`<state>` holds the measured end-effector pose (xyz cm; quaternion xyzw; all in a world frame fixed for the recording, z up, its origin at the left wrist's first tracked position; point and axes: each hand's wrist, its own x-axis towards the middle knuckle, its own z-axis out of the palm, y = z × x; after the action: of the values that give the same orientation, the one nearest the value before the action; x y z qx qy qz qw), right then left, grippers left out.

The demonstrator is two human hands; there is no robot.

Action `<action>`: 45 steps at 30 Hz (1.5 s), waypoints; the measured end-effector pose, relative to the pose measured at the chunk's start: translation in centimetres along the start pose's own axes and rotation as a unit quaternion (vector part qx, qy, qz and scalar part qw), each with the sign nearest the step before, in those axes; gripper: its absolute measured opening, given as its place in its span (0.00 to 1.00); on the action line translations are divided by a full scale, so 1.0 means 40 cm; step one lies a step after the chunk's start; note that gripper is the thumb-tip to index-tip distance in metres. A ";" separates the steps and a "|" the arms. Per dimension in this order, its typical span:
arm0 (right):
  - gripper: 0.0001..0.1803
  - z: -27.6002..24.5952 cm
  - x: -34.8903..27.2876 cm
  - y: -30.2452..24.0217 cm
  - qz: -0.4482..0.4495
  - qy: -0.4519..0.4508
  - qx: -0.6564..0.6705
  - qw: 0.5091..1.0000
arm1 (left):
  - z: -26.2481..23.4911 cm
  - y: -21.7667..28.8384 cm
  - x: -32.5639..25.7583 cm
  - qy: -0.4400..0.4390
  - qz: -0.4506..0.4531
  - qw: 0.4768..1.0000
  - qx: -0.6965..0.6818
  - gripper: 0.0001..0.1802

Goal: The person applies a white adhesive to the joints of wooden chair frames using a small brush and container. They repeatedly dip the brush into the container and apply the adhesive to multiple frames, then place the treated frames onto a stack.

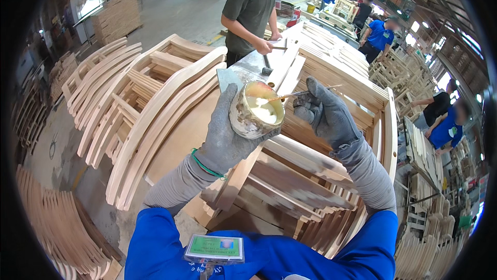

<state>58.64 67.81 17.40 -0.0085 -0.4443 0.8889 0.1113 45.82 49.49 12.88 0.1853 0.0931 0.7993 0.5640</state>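
Observation:
My left hand (220, 137), in a grey glove, is wrapped round a small round pot (240, 117) with a crusted, stained outside. Inside lies a creamy white, glue-like liquid (266, 112). Between the gloved fingers of my right hand (331, 114) is a thin stick (304, 93), held nearly level. Its left end reaches over the pot's rim into the opening; whether it carries a brush head I cannot tell. The pot is tilted a little toward me, above stacked wooden frames.
Curved wooden frame parts (173, 93) lean in a row on the left. Slatted wooden frames (305, 168) lie below my hands. Across the grey bench (248, 67) a person (251, 13) holds a hammer (266, 66). Other people work at the far right.

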 end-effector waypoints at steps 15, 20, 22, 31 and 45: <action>0.15 -0.236 0.378 -0.323 -0.272 0.272 -0.385 0.839 | -0.054 0.088 0.123 0.027 0.064 0.998 0.001 0.26; 0.19 -0.338 0.484 -0.365 -0.236 0.322 -0.465 0.790 | -0.094 0.129 0.099 0.075 0.094 0.992 -0.025 0.28; 0.18 -0.342 0.523 -0.354 -0.240 0.321 -0.465 0.789 | -0.109 0.146 0.076 0.093 0.114 0.989 -0.010 0.28; 0.18 -0.382 0.578 -0.369 -0.227 0.295 -0.511 0.775 | -0.169 0.166 0.055 0.116 0.134 0.984 -0.017 0.29; 0.14 -0.331 0.633 -0.356 -0.162 0.159 -0.678 0.699 | -0.215 0.169 0.047 0.124 0.135 0.983 -0.022 0.32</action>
<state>38.16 91.73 22.79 -0.1506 -0.8972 0.3008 0.2861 35.93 49.44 7.80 0.0836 0.1189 0.8865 0.4393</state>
